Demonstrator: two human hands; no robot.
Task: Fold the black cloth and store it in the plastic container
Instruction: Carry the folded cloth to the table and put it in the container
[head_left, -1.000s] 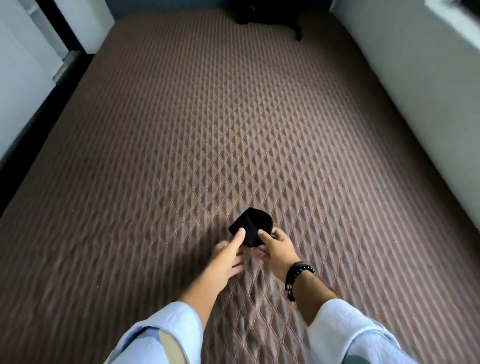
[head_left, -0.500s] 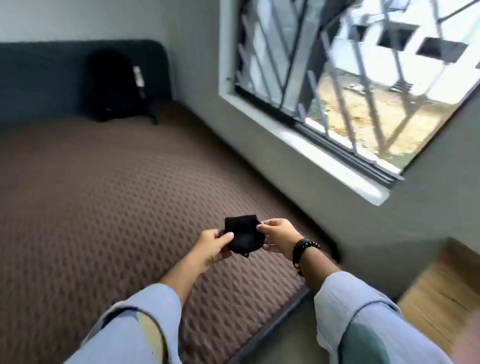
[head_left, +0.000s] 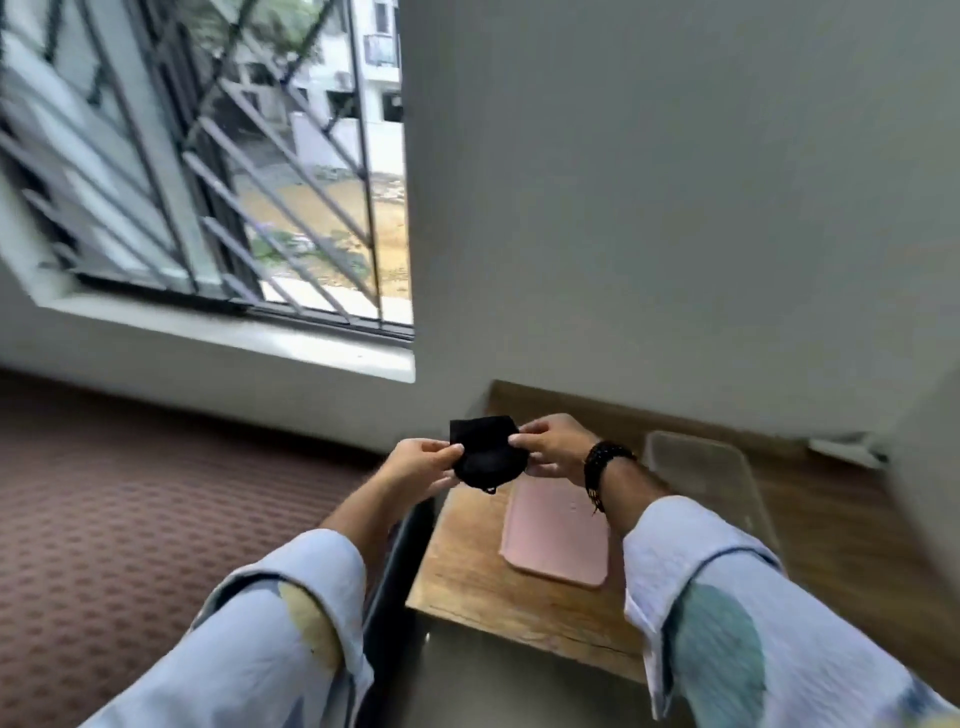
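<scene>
The black cloth (head_left: 485, 452) is a small folded bundle held in the air between both hands, above the near left corner of a wooden table (head_left: 467, 577). My left hand (head_left: 421, 462) pinches its left side and my right hand (head_left: 553, 447), with a dark bead bracelet on the wrist, pinches its right upper edge. The clear plastic container (head_left: 701, 473) stands on the table to the right of my right hand, partly hidden by my right forearm. A pink flat lid (head_left: 558, 535) lies on the table below the cloth, beside the container.
The brown quilted bed (head_left: 130, 519) lies to the left, with a dark bed frame edge (head_left: 395, 566) between it and the table. A barred window (head_left: 208, 171) and its sill are at the upper left. A grey wall (head_left: 675, 208) stands behind the table.
The view has swung right from the bed to the table and wall. Both hands kept hold of the cloth and carried it from above the bed to above the table's corner.
</scene>
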